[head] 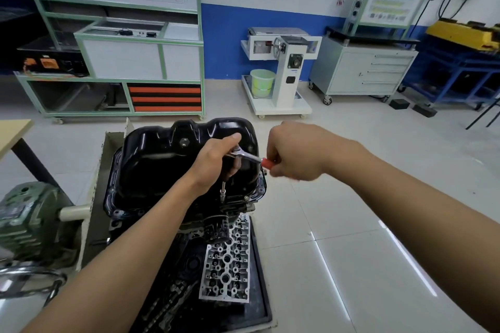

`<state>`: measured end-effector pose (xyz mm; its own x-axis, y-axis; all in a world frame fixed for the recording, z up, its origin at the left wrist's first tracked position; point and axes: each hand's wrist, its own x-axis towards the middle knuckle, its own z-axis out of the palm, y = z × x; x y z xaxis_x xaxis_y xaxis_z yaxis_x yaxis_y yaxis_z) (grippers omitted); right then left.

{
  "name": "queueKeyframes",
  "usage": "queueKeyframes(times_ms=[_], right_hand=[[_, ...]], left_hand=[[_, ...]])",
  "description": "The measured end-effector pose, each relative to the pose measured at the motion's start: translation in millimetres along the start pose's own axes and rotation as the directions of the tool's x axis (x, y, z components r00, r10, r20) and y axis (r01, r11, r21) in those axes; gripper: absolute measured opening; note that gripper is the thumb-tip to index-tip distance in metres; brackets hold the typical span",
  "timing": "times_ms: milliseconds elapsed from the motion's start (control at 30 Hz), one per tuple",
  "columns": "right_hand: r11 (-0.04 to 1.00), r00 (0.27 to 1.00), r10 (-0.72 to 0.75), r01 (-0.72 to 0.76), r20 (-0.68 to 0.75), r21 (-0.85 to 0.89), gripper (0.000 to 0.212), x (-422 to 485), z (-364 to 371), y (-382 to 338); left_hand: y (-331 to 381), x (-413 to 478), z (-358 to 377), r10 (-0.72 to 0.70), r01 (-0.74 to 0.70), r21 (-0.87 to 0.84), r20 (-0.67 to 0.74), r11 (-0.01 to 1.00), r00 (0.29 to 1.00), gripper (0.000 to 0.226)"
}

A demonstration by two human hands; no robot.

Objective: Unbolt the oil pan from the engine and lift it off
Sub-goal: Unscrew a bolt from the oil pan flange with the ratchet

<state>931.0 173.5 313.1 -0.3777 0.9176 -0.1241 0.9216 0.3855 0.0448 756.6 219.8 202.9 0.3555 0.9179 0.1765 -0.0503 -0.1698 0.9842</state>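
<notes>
A glossy black oil pan (157,159) sits on top of the upturned engine (189,213) at centre. My left hand (216,162) grips the head of a ratchet wrench (247,155) over the pan's right side. Below that hand a chrome extension with a socket (222,193) stands upright on the pan's near-right flange. My right hand (293,152) grips the wrench's red handle, just right of the pan's edge. A small bolt head (246,198) shows on the flange beside the socket.
A silver cylinder head (227,262) lies in a black tray (263,300) below the engine. A green motor (29,221) is at left, a wooden table corner (13,132) at far left. Cabinets and a white stand line the back wall.
</notes>
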Motion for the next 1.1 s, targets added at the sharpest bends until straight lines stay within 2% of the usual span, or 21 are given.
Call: queueKeyframes(times_ms=[67,167,433,500,567,600,667,733,800,900,967,1100], right_hand=[[0.987,0.995,0.016,-0.032,-0.097,-0.159,0.001,15,0,5],[0.974,0.976,-0.019,-0.03,-0.216,-0.223,0.016,37,2,7],[0.962,0.931,-0.193,0.118,-0.309,-0.245,0.022,59,12,8],[0.972,0.937,-0.164,0.101,-0.308,-0.211,0.021,54,15,8],[0.978,0.947,-0.092,0.028,-0.309,-0.206,0.009,46,18,3],[0.978,0.949,-0.053,-0.014,-0.312,-0.209,0.014,41,20,0],[0.973,0.957,0.004,-0.07,-0.289,-0.219,0.039,29,19,-5],[0.98,0.968,0.042,-0.088,-0.247,-0.177,0.045,16,16,-10],[0.996,0.982,0.05,-0.061,-0.181,-0.059,0.046,6,16,-16],[0.985,0.999,-0.029,0.034,-0.032,0.171,0.054,-2,23,-34],[0.96,0.994,-0.111,0.103,0.017,0.262,0.052,-3,28,-41],[0.919,0.991,-0.118,0.083,0.068,0.385,0.055,2,29,-32]], left_hand=[[1,-2,-1,0.016,-0.02,0.037,0.101,0.999,0.995,0.054],[2,-2,4,0.031,-0.042,0.076,0.135,0.996,0.99,0.054],[-1,-3,7,0.037,-0.037,0.013,-0.028,0.999,0.999,0.052],[-1,-4,8,0.021,-0.022,-0.012,-0.092,1.0,0.996,0.05],[-2,-5,10,0.012,-0.015,-0.024,-0.141,1.0,0.99,0.052],[-2,-5,12,0.007,-0.012,-0.03,-0.165,0.999,0.986,0.055],[-3,-3,15,-0.013,0.003,-0.049,-0.216,0.999,0.976,0.06],[-4,0,18,-0.028,0.011,-0.067,-0.253,0.998,0.967,0.064],[-5,2,21,-0.053,0.026,-0.099,-0.283,0.995,0.958,0.065],[-9,1,22,-0.073,0.033,-0.152,-0.27,0.988,0.96,0.063],[-12,-2,22,-0.082,0.048,-0.15,-0.234,0.988,0.969,0.064],[-10,-6,14,-0.073,0.041,-0.138,-0.237,0.99,0.969,0.063]])
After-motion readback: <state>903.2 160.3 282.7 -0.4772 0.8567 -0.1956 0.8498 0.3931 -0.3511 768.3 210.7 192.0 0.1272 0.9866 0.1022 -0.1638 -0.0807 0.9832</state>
